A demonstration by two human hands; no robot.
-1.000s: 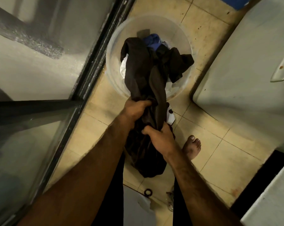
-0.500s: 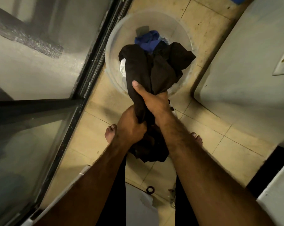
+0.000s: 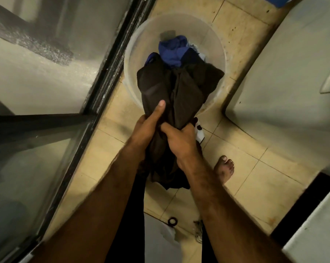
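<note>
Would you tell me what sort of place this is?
Probably a home laundry corner: a clear tub of clothes on a tiled floor; left hand and right hand grip a dark garment.

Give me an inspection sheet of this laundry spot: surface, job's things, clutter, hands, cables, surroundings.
Surface: beige tiled floor, stained in places.
Job's things: crumpled dark brown garment held over round translucent plastic tub; blue cloth inside the tub.
Clutter: small black ring on the floor; white item with dark marks behind the garment, unclear what.
Grippers: left hand and right hand both grip the garment; left thumb straight.
Cables: nothing seen for certain; small tangled thing near the ring, too blurred to tell.
Surroundings: black-framed glass door left; white appliance right; bare foot on the tiles.
</note>
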